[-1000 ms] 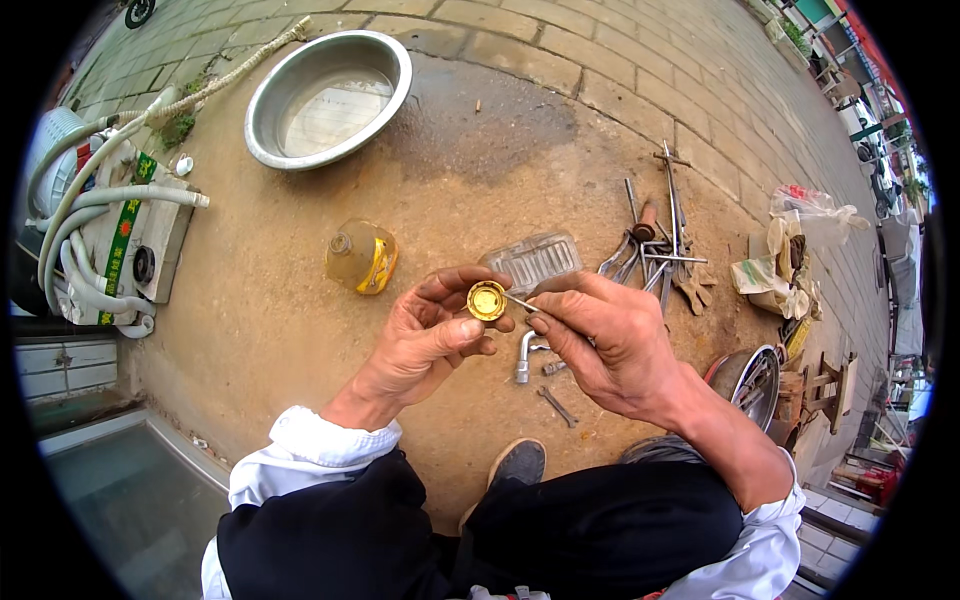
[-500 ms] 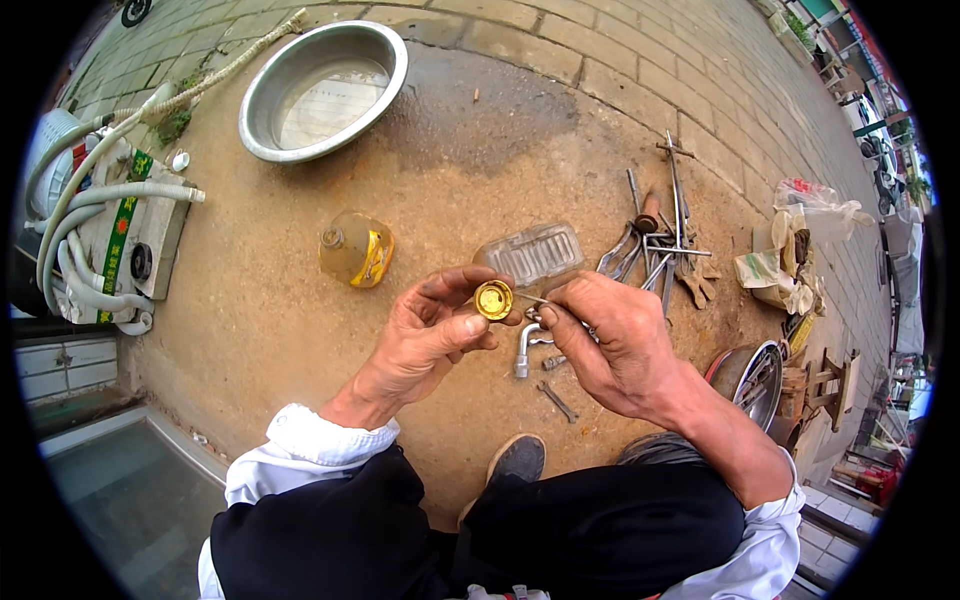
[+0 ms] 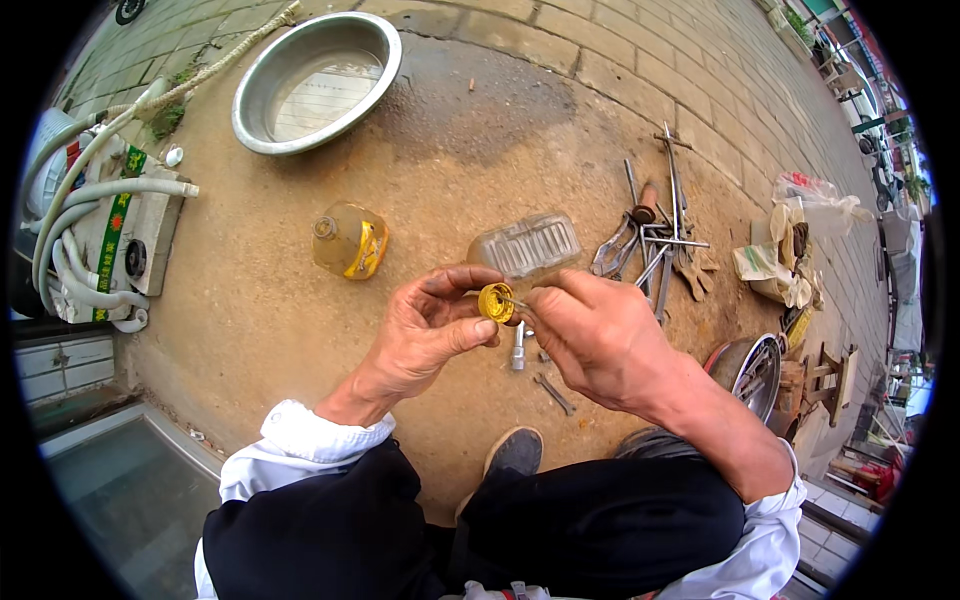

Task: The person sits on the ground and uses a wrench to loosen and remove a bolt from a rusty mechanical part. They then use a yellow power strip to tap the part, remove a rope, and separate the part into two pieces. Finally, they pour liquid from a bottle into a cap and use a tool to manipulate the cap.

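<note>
My left hand (image 3: 425,318) pinches a round yellow bottle cap (image 3: 495,303) at its rim, the hollow side turned toward the right hand. My right hand (image 3: 600,335) is closed on a thin metal rod (image 3: 516,303), whose tip reaches into the cap; most of the rod is hidden by the fingers. Beyond the left hand an open-necked plastic bottle (image 3: 350,241) with a yellow label rests on the ground. A ribbed clear plastic container (image 3: 526,245) lies just past both hands. Under the right hand are a socket wrench (image 3: 518,350) and a small spanner (image 3: 555,394).
A wide metal basin (image 3: 318,84) holds some water at the far left. Several tools (image 3: 652,238) and a work glove (image 3: 696,270) lie in a heap at the right, near a wheel rim (image 3: 757,377). Grey hoses (image 3: 110,195) coil over a box at the left edge.
My right hand has moved left, bringing the rod's tip into the cap. The cap has tilted toward the right hand, which now covers more of the tools beneath.
</note>
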{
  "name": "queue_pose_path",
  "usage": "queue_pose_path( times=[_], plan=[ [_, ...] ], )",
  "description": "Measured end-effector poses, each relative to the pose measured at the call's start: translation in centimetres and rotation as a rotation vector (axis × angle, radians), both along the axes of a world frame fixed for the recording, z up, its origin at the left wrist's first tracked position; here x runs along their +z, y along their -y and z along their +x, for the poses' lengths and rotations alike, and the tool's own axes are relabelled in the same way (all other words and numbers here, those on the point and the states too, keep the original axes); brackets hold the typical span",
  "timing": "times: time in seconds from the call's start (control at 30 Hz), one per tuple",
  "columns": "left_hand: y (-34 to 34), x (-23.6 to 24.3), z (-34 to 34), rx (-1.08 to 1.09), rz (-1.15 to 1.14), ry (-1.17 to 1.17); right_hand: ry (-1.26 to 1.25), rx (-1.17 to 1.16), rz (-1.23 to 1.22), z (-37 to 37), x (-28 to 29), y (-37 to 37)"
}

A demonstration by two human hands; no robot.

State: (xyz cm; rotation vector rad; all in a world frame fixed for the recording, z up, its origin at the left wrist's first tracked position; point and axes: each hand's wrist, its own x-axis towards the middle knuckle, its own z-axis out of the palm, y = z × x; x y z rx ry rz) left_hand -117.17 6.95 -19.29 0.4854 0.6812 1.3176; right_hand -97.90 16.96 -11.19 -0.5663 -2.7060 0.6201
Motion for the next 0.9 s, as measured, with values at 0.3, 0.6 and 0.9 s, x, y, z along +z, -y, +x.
queue_pose_path(
  times=[0.3,0.6,0.9],
  plan=[
    [0.0,-0.3,0.2,0.017,0.059,-0.11,0.01,0.196,0.592,-0.3,-0.2,-0.2],
    [-0.1,-0.9,0.2,0.054,0.129,-0.288,0.157,0.271,0.534,-0.9,0.2,0.7],
    [0.1,0.0,-0.8,0.055,0.175,-0.28,-0.058,-0.098,-0.529,0.8,2.7,-1.8]
  ],
)
